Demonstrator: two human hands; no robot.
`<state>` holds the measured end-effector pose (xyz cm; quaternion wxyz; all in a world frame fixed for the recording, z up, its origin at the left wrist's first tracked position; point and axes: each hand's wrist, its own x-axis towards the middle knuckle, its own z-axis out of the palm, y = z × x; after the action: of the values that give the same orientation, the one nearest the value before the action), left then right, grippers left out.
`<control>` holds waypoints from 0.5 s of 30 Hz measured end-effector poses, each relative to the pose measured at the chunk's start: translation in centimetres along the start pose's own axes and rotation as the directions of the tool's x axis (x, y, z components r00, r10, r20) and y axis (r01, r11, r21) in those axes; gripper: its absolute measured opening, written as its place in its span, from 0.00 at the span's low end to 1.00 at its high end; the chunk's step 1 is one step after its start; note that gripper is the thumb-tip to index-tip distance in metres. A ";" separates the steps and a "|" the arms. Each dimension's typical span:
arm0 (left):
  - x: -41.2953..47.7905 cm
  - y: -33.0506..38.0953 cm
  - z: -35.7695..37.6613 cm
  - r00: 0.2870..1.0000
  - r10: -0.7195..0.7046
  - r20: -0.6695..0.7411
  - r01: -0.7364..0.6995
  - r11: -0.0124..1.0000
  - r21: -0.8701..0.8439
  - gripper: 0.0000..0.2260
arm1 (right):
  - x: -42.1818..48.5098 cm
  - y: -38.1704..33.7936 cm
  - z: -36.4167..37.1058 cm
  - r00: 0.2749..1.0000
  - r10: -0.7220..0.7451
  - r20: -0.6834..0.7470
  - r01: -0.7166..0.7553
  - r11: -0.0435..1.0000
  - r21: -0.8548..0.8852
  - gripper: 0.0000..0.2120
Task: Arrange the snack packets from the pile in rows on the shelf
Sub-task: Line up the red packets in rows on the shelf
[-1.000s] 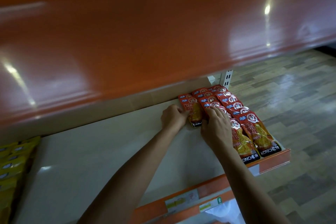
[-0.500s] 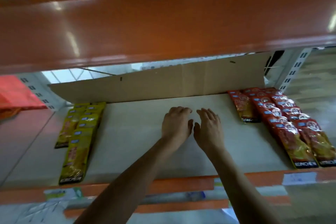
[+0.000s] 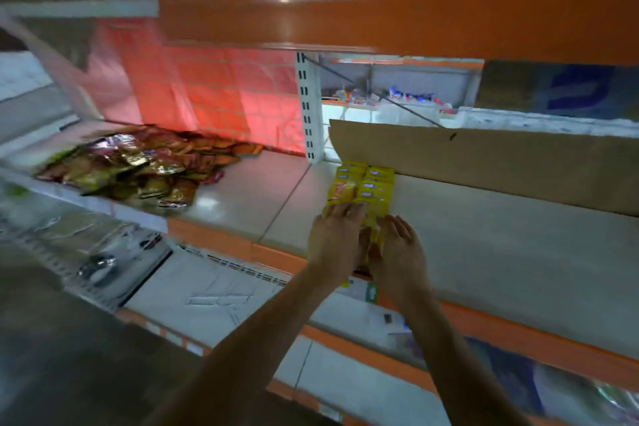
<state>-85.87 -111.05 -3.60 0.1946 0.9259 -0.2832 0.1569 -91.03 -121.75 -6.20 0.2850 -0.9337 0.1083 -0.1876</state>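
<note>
My two hands lie side by side at the front of the pale shelf (image 3: 501,252), on two rows of yellow snack packets (image 3: 366,187): my left hand (image 3: 333,242) rests flat on the left row, fingers (image 3: 340,214) straight and together, and my right hand (image 3: 397,252) touches the right row, fingers straight and slightly spread. Both rows run back to one cardboard sheet (image 3: 484,162) along the shelf's rear. One loose pile of red and gold packets (image 3: 138,166) lies on the next shelf section to the left, beyond one white upright (image 3: 308,107).
</note>
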 end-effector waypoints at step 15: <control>-4.8 -19.7 -7.6 0.896 -0.437 -0.075 0.440 0.898 0.025 0.23 | 2.9 -16.7 12.8 0.943 -0.258 0.211 0.255 0.966 0.043 0.21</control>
<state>-79.48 -90.43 -4.22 0.2155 0.9638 -0.0575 0.1459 -81.58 -102.76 -5.60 0.2755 -0.9524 -0.0469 -0.1220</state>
